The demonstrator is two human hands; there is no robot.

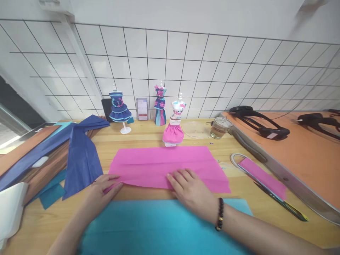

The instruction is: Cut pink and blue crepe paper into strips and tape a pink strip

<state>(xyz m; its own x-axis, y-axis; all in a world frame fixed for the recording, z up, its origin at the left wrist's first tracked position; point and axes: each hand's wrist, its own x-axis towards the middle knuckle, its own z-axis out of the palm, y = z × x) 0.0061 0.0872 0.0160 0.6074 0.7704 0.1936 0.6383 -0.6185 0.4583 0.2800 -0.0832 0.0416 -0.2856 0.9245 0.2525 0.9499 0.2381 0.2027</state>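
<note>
A pink paper sheet (162, 164) lies flat on the wooden table (143, 136), with a fold crease across its middle. My left hand (102, 189) rests on its near left corner, fingers stretched along the edge. My right hand (187, 187), with a bead bracelet at the wrist, lies flat on the sheet's near edge with fingers spread. Below both hands spreads a turquoise paper sheet (159, 226).
Three small mannequins in paper dresses stand behind: blue (119, 111), blue-pink (160, 106), pink-skirted (174, 129). Dark blue paper (79, 156) lies left. Right are a glass jar (220, 127), a pink strip (262, 177), scissors (281, 203), and an orange board (297, 152) with black headsets.
</note>
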